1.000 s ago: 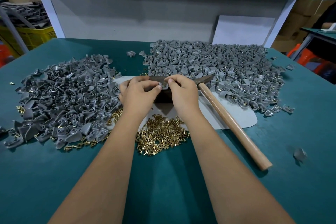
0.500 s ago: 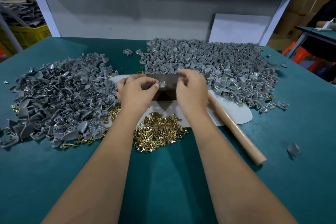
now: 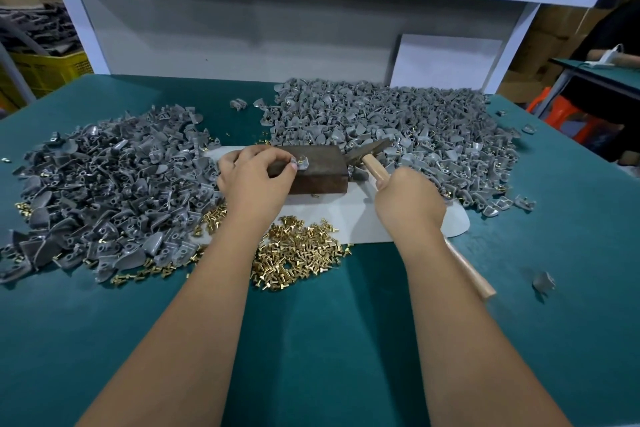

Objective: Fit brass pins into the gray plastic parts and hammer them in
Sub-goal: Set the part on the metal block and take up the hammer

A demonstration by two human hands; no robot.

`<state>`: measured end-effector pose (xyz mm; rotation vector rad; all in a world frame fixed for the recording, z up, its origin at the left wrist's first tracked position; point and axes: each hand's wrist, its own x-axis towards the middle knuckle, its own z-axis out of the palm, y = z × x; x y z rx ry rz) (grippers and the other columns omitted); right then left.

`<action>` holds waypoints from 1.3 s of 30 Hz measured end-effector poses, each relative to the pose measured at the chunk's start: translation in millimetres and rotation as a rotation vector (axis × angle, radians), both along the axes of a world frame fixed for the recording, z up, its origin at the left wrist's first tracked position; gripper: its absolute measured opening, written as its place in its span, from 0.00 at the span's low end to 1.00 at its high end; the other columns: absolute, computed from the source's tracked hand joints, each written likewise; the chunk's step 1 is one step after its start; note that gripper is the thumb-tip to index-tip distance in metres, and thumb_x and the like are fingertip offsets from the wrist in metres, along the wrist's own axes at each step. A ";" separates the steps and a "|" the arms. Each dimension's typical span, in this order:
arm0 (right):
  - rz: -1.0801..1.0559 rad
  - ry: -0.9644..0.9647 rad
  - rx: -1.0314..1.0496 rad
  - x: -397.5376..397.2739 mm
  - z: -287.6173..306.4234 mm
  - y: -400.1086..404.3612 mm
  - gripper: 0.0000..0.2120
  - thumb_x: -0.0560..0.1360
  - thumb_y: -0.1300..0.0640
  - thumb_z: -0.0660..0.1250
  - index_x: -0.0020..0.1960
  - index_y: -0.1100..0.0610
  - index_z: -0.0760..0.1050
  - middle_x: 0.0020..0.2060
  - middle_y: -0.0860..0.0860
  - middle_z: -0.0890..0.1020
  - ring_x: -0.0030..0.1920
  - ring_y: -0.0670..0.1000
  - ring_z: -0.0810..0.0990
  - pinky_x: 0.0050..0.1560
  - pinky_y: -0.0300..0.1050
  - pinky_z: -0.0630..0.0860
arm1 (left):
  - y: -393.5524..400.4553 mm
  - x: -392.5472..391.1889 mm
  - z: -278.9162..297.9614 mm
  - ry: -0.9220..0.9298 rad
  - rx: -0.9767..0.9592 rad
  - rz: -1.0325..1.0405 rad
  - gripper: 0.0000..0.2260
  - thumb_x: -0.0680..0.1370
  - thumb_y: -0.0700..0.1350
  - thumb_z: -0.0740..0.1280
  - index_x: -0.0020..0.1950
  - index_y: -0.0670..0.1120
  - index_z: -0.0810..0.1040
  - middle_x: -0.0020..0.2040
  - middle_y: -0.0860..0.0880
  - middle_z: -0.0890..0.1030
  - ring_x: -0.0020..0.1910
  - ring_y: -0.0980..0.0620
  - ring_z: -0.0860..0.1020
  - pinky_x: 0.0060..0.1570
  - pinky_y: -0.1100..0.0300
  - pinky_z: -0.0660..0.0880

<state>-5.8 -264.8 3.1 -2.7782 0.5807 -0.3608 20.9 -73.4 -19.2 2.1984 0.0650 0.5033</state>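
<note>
A rusty brown metal block (image 3: 320,172) sits on a white mat (image 3: 349,218) at the table's centre. On its top lies a small gray plastic part (image 3: 300,163) with a brass pin standing in it. My left hand (image 3: 254,180) pinches that part at the block's left end. My right hand (image 3: 408,203) grips the wooden handle of a hammer (image 3: 372,163), whose metal head lies just right of the block. A heap of loose brass pins (image 3: 298,255) lies in front of the mat.
A large pile of gray parts (image 3: 107,191) covers the left of the green table; a second pile (image 3: 398,128) spreads behind and right of the block. One stray gray part (image 3: 543,281) lies at the right. A white shelf frame backs the table.
My right hand left the part on the block, moved right and took hold of the hammer handle. My left hand kept its pinch on the part.
</note>
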 end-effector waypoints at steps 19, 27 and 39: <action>0.427 -0.213 -0.091 -30.1 69.0 25.6 0.23 0.79 0.52 0.62 0.68 0.31 0.65 0.53 0.44 0.82 0.50 0.53 0.80 0.34 0.43 0.66 | 0.6 5.3 -1.1 0.039 -0.084 0.032 0.03 0.75 0.57 0.70 0.43 0.62 0.83 0.60 0.64 0.77 0.66 0.51 0.60 0.63 0.56 0.56; 0.439 -0.227 -0.232 -26.6 63.5 32.6 0.25 0.79 0.52 0.61 0.70 0.30 0.61 0.50 0.49 0.83 0.46 0.56 0.81 0.36 0.45 0.69 | 0.8 4.1 -2.0 0.009 -0.062 0.038 0.07 0.75 0.56 0.70 0.50 0.58 0.85 0.61 0.62 0.77 0.66 0.49 0.61 0.59 0.56 0.55; 0.460 -0.280 -0.369 -33.4 49.2 40.5 0.33 0.78 0.58 0.63 0.70 0.27 0.56 0.45 0.47 0.83 0.39 0.54 0.80 0.25 0.39 0.54 | 0.0 5.5 -2.9 0.015 -0.104 0.040 0.05 0.74 0.56 0.72 0.48 0.58 0.85 0.60 0.61 0.76 0.67 0.50 0.60 0.59 0.58 0.54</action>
